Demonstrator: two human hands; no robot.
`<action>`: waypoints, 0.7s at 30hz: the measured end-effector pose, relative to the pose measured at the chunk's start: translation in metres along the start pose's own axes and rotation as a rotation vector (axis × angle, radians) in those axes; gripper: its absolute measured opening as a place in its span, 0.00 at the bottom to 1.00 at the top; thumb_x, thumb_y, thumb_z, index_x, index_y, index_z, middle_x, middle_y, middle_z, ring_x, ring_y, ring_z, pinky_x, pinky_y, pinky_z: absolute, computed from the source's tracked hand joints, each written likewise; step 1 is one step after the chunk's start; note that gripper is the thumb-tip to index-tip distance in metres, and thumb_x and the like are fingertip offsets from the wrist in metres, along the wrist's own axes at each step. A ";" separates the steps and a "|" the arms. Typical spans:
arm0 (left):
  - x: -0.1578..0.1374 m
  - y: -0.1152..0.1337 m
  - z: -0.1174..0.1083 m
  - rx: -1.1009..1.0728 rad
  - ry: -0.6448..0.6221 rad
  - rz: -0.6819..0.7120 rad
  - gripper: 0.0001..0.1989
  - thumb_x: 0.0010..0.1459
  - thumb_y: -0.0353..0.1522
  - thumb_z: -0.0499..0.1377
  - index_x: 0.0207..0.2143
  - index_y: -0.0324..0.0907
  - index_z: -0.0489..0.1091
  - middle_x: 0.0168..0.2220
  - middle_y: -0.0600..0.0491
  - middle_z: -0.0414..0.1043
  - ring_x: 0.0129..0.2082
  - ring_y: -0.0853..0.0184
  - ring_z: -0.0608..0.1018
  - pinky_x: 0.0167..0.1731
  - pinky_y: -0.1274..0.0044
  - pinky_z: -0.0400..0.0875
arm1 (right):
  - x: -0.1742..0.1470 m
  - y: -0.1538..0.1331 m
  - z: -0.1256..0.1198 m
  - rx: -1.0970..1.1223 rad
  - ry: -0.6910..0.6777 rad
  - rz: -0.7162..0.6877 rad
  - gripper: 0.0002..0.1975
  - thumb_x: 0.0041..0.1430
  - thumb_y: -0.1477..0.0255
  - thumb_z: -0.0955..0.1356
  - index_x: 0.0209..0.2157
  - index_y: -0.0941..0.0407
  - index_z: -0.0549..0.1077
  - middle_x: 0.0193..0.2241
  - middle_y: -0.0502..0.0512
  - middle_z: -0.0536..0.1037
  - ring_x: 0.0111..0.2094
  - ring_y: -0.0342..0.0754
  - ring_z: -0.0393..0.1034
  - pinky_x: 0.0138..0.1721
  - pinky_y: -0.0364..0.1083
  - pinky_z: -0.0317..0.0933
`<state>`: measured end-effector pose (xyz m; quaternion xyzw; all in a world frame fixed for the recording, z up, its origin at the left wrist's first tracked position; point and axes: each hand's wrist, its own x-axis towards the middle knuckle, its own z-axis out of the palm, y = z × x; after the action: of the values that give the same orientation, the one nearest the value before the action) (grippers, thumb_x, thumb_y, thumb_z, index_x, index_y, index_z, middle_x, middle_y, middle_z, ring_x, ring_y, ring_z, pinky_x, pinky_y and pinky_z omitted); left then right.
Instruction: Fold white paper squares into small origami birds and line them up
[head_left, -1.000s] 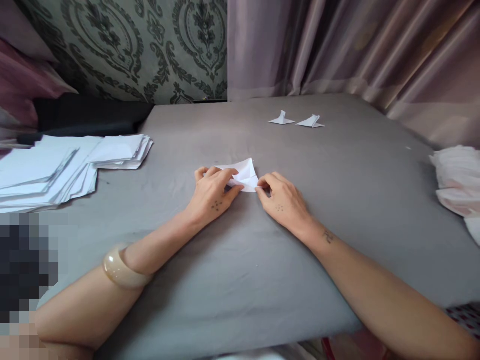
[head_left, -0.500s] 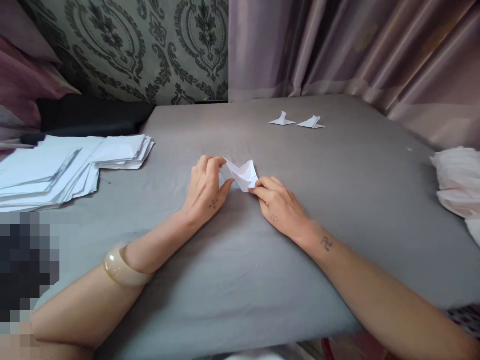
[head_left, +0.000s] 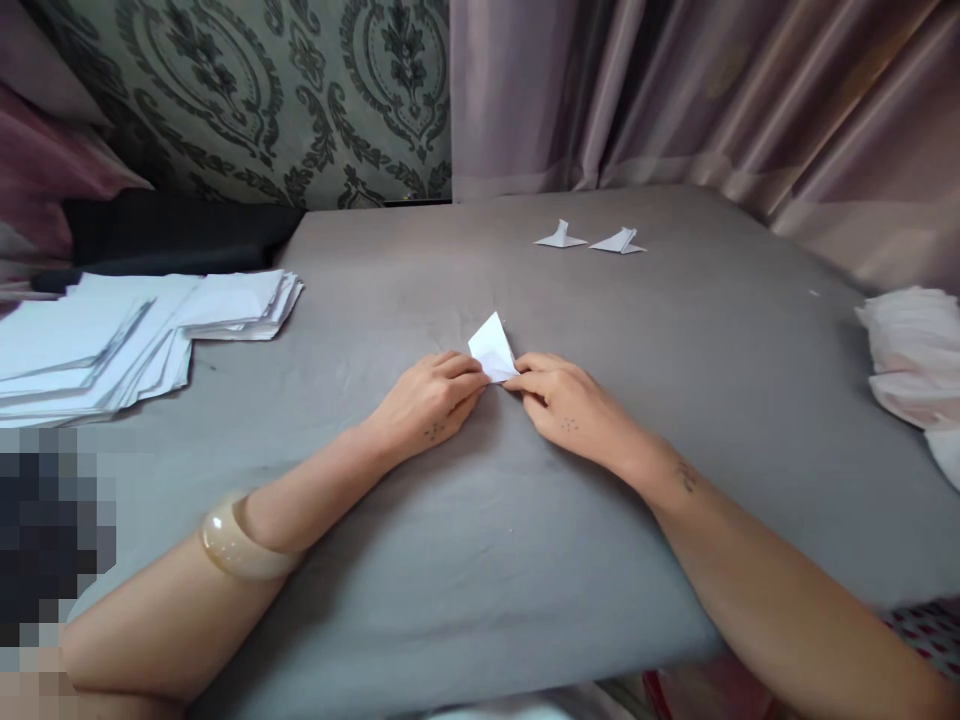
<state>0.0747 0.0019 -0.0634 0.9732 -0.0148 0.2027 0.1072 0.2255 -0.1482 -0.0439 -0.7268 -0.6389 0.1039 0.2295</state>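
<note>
A small piece of folded white paper stands between my two hands, its pointed tip facing away from me. My left hand pinches its lower left corner, fingers closed together. On the lower right edge, my right hand grips the paper between thumb and fingers. Some of the paper's near edge is hidden behind the fingertips. Farther back lie two folded paper figures, one on the left and one on the right, each with a raised point.
Stacked white paper sheets lie at the left on the grey cloth-covered table. Behind them is a black cloth. A white bundle sits at the right edge. Curtains hang at the back.
The paper has gone from a spread, open shape to a flatter kite-like one. My left hand has moved down and right, from the upper left tip to the lower corner.
</note>
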 end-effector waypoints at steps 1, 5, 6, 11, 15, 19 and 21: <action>0.000 0.001 -0.001 0.009 -0.014 0.002 0.14 0.66 0.30 0.48 0.44 0.39 0.73 0.41 0.46 0.75 0.42 0.62 0.75 0.42 0.70 0.71 | 0.000 0.001 -0.004 0.033 -0.011 0.015 0.19 0.57 0.83 0.59 0.39 0.56 0.79 0.42 0.55 0.76 0.43 0.46 0.69 0.44 0.44 0.60; 0.001 0.001 -0.003 0.045 -0.092 0.006 0.16 0.66 0.33 0.48 0.48 0.41 0.73 0.42 0.46 0.72 0.43 0.62 0.73 0.43 0.70 0.70 | 0.000 0.007 -0.018 0.118 -0.026 0.086 0.17 0.54 0.82 0.60 0.31 0.55 0.78 0.40 0.51 0.78 0.36 0.43 0.71 0.38 0.42 0.61; 0.000 0.001 -0.003 0.052 -0.110 0.006 0.16 0.66 0.34 0.48 0.50 0.42 0.72 0.43 0.46 0.72 0.42 0.62 0.72 0.43 0.69 0.70 | -0.001 0.009 -0.021 0.128 -0.028 0.108 0.16 0.53 0.82 0.60 0.29 0.54 0.78 0.38 0.50 0.78 0.34 0.43 0.70 0.36 0.42 0.60; 0.000 0.000 -0.003 0.078 -0.167 -0.006 0.19 0.67 0.38 0.46 0.54 0.46 0.69 0.44 0.44 0.68 0.42 0.61 0.70 0.44 0.67 0.67 | 0.000 0.014 -0.027 0.151 -0.018 0.229 0.14 0.50 0.80 0.61 0.26 0.53 0.77 0.32 0.47 0.79 0.29 0.42 0.69 0.31 0.42 0.59; 0.002 0.003 -0.005 0.073 -0.213 -0.026 0.21 0.67 0.42 0.45 0.57 0.48 0.67 0.45 0.44 0.66 0.43 0.60 0.68 0.45 0.66 0.65 | 0.002 0.012 -0.025 0.160 0.008 0.295 0.14 0.49 0.78 0.61 0.26 0.54 0.78 0.30 0.48 0.79 0.28 0.42 0.68 0.30 0.42 0.58; 0.005 0.008 -0.006 0.105 -0.254 -0.043 0.24 0.66 0.46 0.44 0.59 0.53 0.64 0.44 0.44 0.64 0.42 0.59 0.66 0.44 0.65 0.64 | 0.003 0.010 -0.022 0.159 0.028 0.336 0.13 0.50 0.77 0.61 0.26 0.54 0.78 0.27 0.48 0.79 0.26 0.42 0.67 0.29 0.42 0.57; 0.007 0.011 -0.006 0.137 -0.267 -0.041 0.25 0.65 0.48 0.43 0.60 0.54 0.62 0.43 0.44 0.63 0.41 0.58 0.66 0.43 0.65 0.64 | 0.003 0.010 -0.021 0.156 0.034 0.351 0.13 0.50 0.76 0.62 0.26 0.54 0.78 0.26 0.48 0.78 0.26 0.42 0.67 0.29 0.42 0.57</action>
<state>0.0778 -0.0070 -0.0529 0.9967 0.0048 0.0697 0.0420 0.2443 -0.1499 -0.0302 -0.8087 -0.4884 0.1793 0.2744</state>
